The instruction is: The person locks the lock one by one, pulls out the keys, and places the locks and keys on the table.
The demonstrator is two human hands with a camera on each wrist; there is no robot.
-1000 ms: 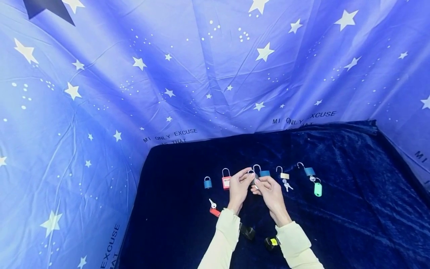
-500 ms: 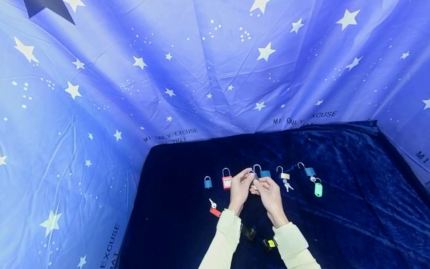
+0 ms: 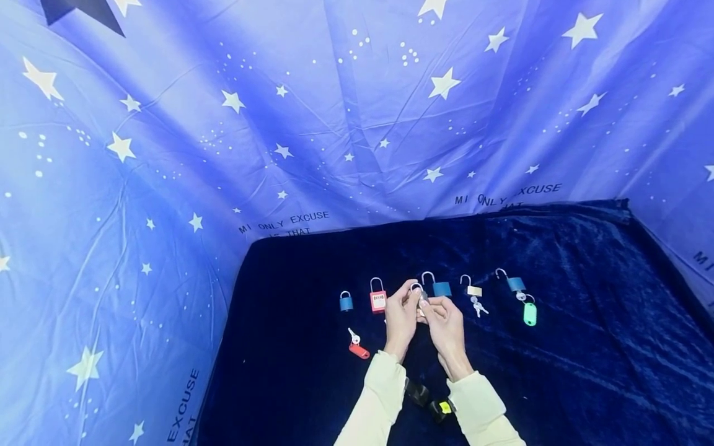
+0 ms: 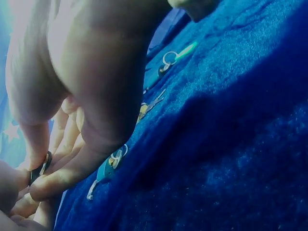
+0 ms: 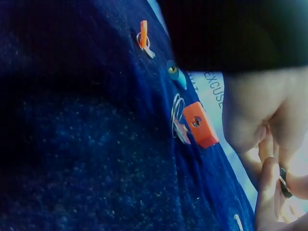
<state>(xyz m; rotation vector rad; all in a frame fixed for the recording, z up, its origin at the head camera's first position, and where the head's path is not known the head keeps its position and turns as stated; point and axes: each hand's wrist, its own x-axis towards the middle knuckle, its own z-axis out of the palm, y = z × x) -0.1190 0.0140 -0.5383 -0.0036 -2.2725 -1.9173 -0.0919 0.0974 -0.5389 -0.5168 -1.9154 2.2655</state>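
Over dk blue cloth (image 3: 580,353) | both hands (image 3: 400,321) (image 3: 448,328) | pinching gry padlock (image 3: 424,297)

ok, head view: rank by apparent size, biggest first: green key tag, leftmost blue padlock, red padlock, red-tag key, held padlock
1. Red padlock
2. Green key tag and leftmost blue padlock: too alike to split
3. Red-tag key
Unranked: held padlock, partly hidden

The place seems a curtained-off booth, building type unclear, judging by star-printed hangings (image 3: 323,124) beyond the left hand (image 3: 400,319) and dark blue plush cloth (image 3: 558,371) beneath it.
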